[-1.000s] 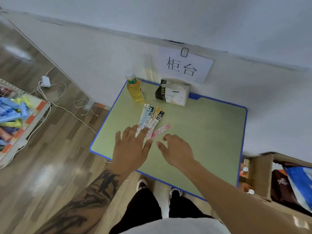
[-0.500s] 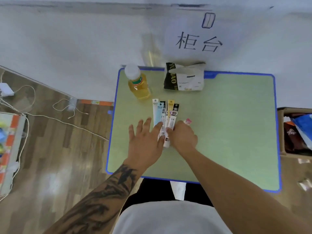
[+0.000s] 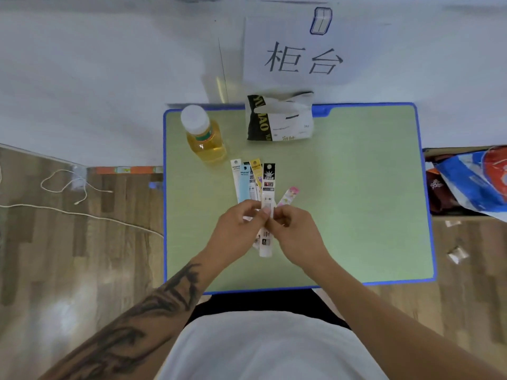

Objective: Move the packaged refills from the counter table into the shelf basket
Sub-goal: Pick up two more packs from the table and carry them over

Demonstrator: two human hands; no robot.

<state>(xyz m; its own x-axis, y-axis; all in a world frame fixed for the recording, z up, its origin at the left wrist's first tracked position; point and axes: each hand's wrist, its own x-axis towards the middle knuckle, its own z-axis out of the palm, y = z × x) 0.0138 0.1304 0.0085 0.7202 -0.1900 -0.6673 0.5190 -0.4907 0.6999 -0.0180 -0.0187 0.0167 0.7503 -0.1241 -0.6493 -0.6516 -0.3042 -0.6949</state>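
Our left hand (image 3: 237, 226) and right hand (image 3: 295, 231) meet over the middle of the green worktop (image 3: 356, 201), both pinching a fanned bunch of packaged refills (image 3: 255, 182). A bottle of yellow drink (image 3: 204, 138) and a tissue pack (image 3: 279, 119) stand behind.

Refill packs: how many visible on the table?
5, fanned together mid-table: white, light blue, yellow, black-topped, pink. A dark strip between blue and yellow may be a sixth; hands cover the lower ends.

Bottle (image 3: 204, 135) and tissue pack (image 3: 279, 119) crowd the table's (image 3: 370, 201) far edge; its right half lies open
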